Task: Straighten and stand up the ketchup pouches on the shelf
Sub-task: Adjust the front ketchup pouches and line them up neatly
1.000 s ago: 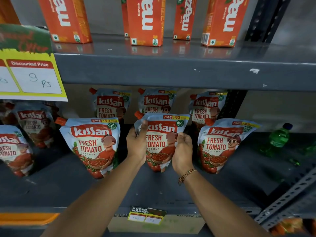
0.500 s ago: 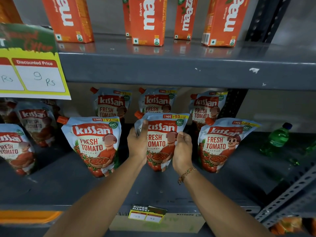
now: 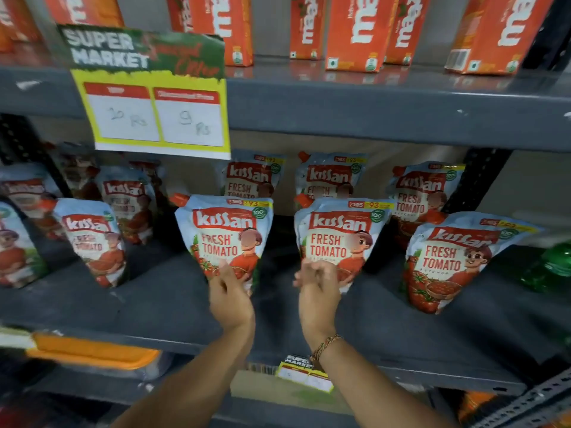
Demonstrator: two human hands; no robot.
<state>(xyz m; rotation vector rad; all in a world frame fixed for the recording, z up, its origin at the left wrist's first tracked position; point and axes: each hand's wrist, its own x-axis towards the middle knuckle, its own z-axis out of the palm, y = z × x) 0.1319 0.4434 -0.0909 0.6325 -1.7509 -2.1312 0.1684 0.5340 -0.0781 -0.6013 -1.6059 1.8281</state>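
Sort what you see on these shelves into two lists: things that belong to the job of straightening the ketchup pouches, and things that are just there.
Part of the job:
ketchup pouches
left hand
right hand
middle shelf

Just there:
orange juice cartons
price sign
green bottle
orange tray

- It was a shop, a supermarket aisle with grey metal shelving [image 3: 370,118].
- A yellow price sign [image 3: 151,97] headed "SUPER MARKET" hung from the upper shelf edge, with handwritten prices in Rs.
- Many identical ketchup pouches [image 3: 225,233] stood in rows, price printed on them.
- Orange juice cartons [image 3: 355,29] lined the upper shelf.
- A smaller shelf tag [image 3: 304,372] sat on the lower edge.
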